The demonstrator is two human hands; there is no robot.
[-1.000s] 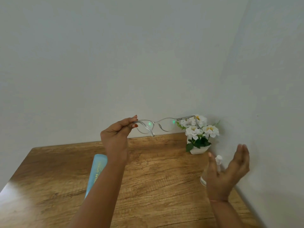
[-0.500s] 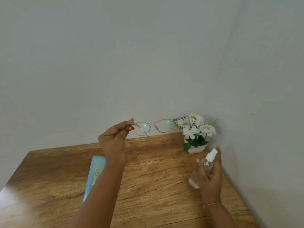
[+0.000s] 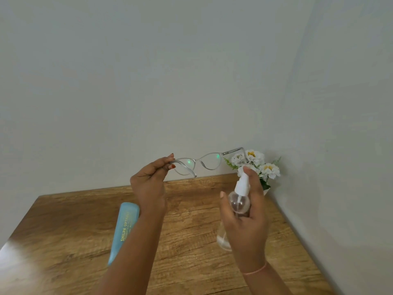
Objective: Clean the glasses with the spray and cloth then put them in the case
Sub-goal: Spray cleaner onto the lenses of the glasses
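Two hands at work above the brown wood-grain table [image 3: 63, 231]. Far left on the table lies the long pale-blue glasses case with yellow lettering [image 3: 124, 226], closed as far as can be seen, partly behind the forearm. The left hand [image 3: 148, 184] is closed in a pinch on the hinge end of the clear-framed, thin-armed glasses [image 3: 200, 163], which it holds in the air with both arms unfolded. Judged light, springy and fragile; the frame corner is the sound hold, keeping skin off the lenses. The right hand [image 3: 244, 213] is wrapped around the clear plastic spray bottle with white nozzle [image 3: 239, 201], forefinger on top, nozzle near the lenses. Bottle likely light and slick if wet. Small white pot of white flowers [image 3: 261, 165] stands in the corner behind. Cloth not visible.
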